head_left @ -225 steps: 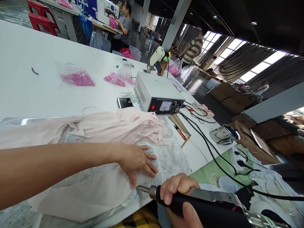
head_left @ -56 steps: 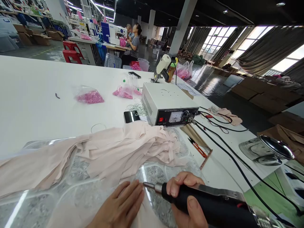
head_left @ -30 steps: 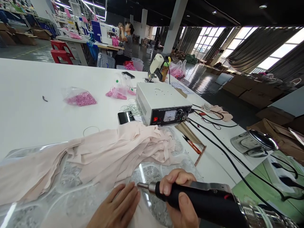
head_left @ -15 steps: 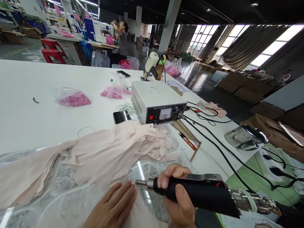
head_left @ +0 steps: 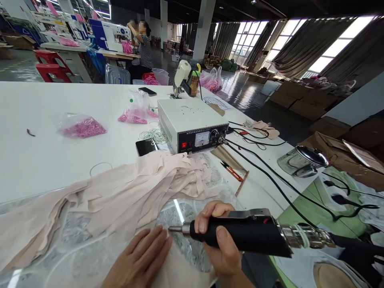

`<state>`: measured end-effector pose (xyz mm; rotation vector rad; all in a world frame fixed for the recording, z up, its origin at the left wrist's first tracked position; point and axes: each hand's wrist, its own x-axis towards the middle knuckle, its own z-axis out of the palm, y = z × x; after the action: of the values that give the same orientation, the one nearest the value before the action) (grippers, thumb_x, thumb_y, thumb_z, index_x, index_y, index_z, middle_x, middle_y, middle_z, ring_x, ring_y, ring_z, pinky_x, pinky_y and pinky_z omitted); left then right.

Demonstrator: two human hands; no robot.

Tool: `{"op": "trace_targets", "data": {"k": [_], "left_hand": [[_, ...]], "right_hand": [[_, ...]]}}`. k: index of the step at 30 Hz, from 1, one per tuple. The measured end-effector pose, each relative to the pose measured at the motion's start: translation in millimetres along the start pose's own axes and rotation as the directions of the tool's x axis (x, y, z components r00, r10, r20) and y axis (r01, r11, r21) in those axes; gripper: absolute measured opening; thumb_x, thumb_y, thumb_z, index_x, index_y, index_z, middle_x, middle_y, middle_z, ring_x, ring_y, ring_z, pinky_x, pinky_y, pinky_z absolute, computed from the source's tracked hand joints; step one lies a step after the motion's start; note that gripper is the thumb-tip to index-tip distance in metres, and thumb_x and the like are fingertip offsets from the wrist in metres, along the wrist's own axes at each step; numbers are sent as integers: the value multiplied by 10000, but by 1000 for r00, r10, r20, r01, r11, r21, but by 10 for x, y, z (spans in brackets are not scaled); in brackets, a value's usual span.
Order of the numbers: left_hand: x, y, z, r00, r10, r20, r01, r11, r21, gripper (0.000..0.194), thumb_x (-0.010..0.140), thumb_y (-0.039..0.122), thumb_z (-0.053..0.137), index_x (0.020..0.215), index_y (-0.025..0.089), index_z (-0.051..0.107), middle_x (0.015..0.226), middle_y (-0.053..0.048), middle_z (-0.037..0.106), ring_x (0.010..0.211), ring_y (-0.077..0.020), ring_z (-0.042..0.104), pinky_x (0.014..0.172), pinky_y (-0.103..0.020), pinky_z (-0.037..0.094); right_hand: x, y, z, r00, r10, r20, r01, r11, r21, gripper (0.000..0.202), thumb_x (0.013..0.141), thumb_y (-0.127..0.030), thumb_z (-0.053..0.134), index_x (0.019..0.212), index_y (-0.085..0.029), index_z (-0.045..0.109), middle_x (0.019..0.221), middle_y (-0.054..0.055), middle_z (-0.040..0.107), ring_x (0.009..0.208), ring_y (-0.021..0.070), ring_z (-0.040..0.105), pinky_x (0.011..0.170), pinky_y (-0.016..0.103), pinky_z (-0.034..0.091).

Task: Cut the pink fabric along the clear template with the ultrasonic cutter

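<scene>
My right hand (head_left: 220,236) is wrapped round a black handheld tool (head_left: 246,236) with a thin metal tip pointing left. That tip is beside the fingertips of my left hand (head_left: 144,256), which lies flat with fingers stretched out on pale pink fabric (head_left: 177,268). Underneath is a clear sheet (head_left: 75,232) with a grey pattern. Above my hands, a heap of pale pink fabric strips (head_left: 144,180) spreads to the left edge. A cable runs from the tool's metal end, partly out of view.
Behind the strips stands a white control box (head_left: 192,120) with a red switch and cables. Orange snips (head_left: 234,173), a phone (head_left: 146,147), pink-filled bags (head_left: 84,127) and a glass jar (head_left: 303,160) are on the white table (head_left: 36,160). A person (head_left: 145,52) is at a sewing machine.
The view has shifted, so the table items appear farther left. The tool appears slightly higher and farther left, its tip still beside my left fingertips.
</scene>
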<state>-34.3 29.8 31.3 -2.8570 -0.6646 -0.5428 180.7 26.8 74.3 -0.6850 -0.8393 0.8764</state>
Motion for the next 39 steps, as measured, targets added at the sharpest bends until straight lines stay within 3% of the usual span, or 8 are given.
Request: {"op": "trace_targets", "data": {"k": [10,26,30,35,39], "left_hand": [[30,22,-33,1000,-21,15,21,1000,-21,557,920,0,335,1409,147,558,1393,-75,631,1343,-258,511,1095,-414,411],[5,17,-4,1000,-8,5,8,1000,-17,476,1025,96,284,1401,154,569,1406,-72,621,1370,-244,487,1138,-409,335],[8,-19,-36,1000,-1,28,1,1000,-9,472,1011,108,320,1412,168,562,1431,-53,606,1399,-223,461,1180,-387,300],[26,-100,-98,993,93,75,-96,995,34,473,978,99,370,1402,152,572,1451,-84,587,1397,-233,469,1147,-378,381],[18,-103,-67,998,62,32,-62,998,-10,450,1011,104,339,1386,157,582,1408,-108,618,1360,-247,513,1102,-392,439]], "right_hand": [[-29,-117,-50,1000,16,3,-16,997,70,143,885,-376,661,942,-245,653,838,1,568,576,88,601,548,238,542],[-70,-26,-92,994,9,110,-7,1000,-20,103,944,-372,595,949,-270,587,857,-10,600,562,104,599,557,273,531],[-72,-53,-95,997,-6,81,6,1000,-7,123,930,-384,610,942,-263,597,844,-12,593,547,101,588,539,265,526],[-88,-229,-156,998,26,59,-26,1000,1,146,917,-411,615,943,-268,605,846,-15,573,532,92,574,528,262,534],[-133,-258,-202,999,34,41,-34,999,7,152,912,-411,612,941,-263,593,832,-11,567,507,95,552,501,271,519]]}}
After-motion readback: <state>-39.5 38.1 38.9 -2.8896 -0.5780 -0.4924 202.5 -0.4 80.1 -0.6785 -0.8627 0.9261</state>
